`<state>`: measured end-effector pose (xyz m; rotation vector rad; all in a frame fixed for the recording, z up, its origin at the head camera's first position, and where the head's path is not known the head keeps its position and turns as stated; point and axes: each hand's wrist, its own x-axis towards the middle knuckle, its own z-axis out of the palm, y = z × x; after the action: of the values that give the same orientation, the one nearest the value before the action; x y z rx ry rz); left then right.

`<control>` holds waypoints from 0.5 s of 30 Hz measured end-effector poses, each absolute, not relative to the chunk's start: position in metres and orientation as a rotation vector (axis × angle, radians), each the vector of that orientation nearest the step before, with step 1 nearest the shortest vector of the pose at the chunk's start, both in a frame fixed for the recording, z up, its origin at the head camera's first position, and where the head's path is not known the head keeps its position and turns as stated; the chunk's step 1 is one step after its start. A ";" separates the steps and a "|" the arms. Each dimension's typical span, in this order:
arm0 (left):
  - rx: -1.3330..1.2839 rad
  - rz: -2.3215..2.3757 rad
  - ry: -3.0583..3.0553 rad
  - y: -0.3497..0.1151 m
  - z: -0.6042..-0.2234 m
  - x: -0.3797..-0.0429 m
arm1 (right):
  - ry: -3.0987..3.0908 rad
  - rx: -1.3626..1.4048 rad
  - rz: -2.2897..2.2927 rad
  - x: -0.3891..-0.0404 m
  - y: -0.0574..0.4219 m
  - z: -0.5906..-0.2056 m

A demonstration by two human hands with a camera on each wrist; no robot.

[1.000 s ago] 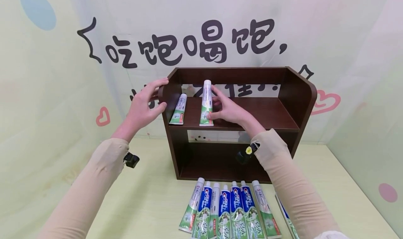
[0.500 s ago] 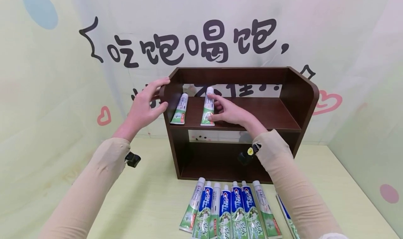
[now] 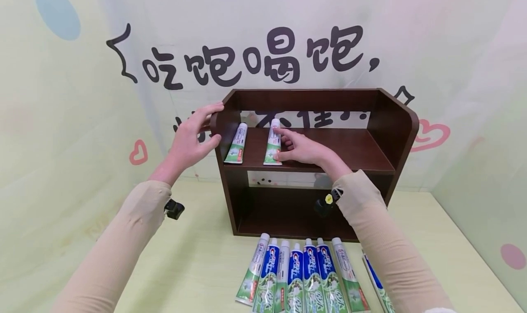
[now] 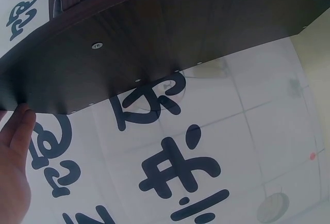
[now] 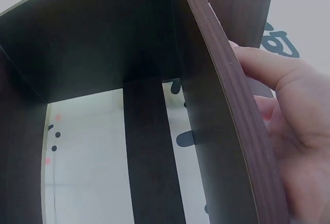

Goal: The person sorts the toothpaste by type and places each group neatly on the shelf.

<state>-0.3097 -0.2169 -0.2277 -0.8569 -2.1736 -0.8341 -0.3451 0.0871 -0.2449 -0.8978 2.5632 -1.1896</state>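
Observation:
A white-and-green toothpaste tube (image 3: 273,143) lies on the upper board of the dark brown shelf (image 3: 325,144), cap toward the back. My right hand (image 3: 306,149) is at its right side, index fingertip on the upper part and thumb near the bottom end, neither wrapped round it. To the left, a matching toothpaste tube (image 3: 237,143) lies beside the side panel. My left hand (image 3: 190,137) rests on that left panel, index finger at its top edge and thumb at its front edge. In the left wrist view, straight fingers (image 4: 19,128) touch the panel's outer face.
Several toothpaste tubes, such as a blue-and-green one (image 3: 294,276), lie in a row on the pale table (image 3: 185,258) before the shelf. Another tube (image 3: 376,281) sits partly behind the right sleeve. The shelf's lower compartment (image 3: 284,210) faces the row. A lettered backdrop (image 3: 164,11) stands behind.
The tube at my right hand has tipped back, its cap lower and farther in. My right index finger has come from behind the tube to its front. The left hand stays on the panel.

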 end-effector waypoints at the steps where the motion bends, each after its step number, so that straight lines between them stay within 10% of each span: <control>1: -0.856 -0.835 -2.173 -0.217 -0.228 -0.309 | 2.569 -0.907 -1.182 -0.345 0.087 -0.245; 15: -0.873 -0.829 -2.173 -0.222 -0.230 -0.314 | 2.636 -0.930 -1.187 -0.344 0.086 -0.251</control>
<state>-0.3141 -0.2216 -0.2300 -0.8725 -2.1735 -0.8287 -0.3442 0.0858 -0.2508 -0.9303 2.6359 -1.1865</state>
